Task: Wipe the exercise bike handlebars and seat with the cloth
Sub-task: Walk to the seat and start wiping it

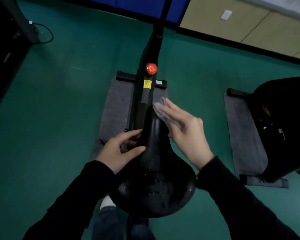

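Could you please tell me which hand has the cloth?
The right hand, pressing the cloth to the seat; the left hand only grips the seat's edge.

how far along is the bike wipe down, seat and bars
Done: nothing sure; the seat shows shiny patches at its wide back, which may be damp or just wear. In hand: the right hand presses the cloth against the right side of the seat's narrow front, while the left hand grips the left side. Left: the handlebars are out of view, so their state cannot be told.
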Action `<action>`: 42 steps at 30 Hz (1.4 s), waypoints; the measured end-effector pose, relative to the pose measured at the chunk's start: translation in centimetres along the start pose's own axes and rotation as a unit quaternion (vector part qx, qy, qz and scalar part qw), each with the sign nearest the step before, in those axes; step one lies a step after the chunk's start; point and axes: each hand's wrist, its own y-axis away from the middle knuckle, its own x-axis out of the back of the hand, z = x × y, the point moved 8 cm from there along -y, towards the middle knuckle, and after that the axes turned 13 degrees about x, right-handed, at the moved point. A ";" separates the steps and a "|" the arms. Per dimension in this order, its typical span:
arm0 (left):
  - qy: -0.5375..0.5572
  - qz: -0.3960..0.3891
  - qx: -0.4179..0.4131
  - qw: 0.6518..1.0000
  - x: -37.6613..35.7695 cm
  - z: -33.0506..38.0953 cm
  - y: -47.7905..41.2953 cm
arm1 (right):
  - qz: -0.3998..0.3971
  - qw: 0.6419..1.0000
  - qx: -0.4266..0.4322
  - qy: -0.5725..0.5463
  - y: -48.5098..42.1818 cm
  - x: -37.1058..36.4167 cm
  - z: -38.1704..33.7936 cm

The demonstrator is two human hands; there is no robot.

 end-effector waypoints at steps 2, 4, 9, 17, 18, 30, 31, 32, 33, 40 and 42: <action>-0.004 0.001 0.003 1.000 0.0 0.0 0.0 | -0.004 0.997 -0.055 -0.055 -0.7 0.3 1.4; -0.008 -0.003 0.000 1.000 0.0 0.1 0.1 | -0.005 0.992 -0.099 -0.075 0.6 0.5 2.4; 0.017 -0.010 -0.012 1.000 -0.4 0.5 0.6 | 0.011 0.991 -0.107 -0.074 6.3 0.7 2.6; 0.056 -0.007 0.002 0.998 -0.5 0.7 1.5 | -0.077 0.969 -0.147 -0.183 1.4 -1.3 5.4; 0.061 -0.015 0.003 0.998 -0.4 0.7 1.8 | -0.096 0.971 -0.136 -0.171 1.9 -1.1 5.4; -0.077 -0.001 0.012 0.997 1.0 -5.0 8.6 | -0.094 0.970 -0.130 -0.180 10.0 1.2 7.3; -0.082 0.004 0.013 0.997 0.9 -5.1 8.8 | -0.078 0.964 -0.148 -0.207 10.3 1.2 7.7; -0.092 0.009 0.013 0.996 0.8 -5.3 8.9 | -0.057 0.957 -0.163 -0.231 10.9 1.3 7.9; -0.103 0.013 0.012 0.995 0.7 -5.3 9.0 | -0.033 0.952 -0.175 -0.248 11.6 1.5 7.9; -0.146 0.026 -0.001 0.989 1.1 -5.2 8.7 | 0.155 0.957 -0.114 -0.218 17.3 1.8 6.2; -0.143 0.035 -0.010 0.989 1.2 -5.1 8.6 | 0.190 0.924 -0.168 -0.287 17.2 0.9 7.6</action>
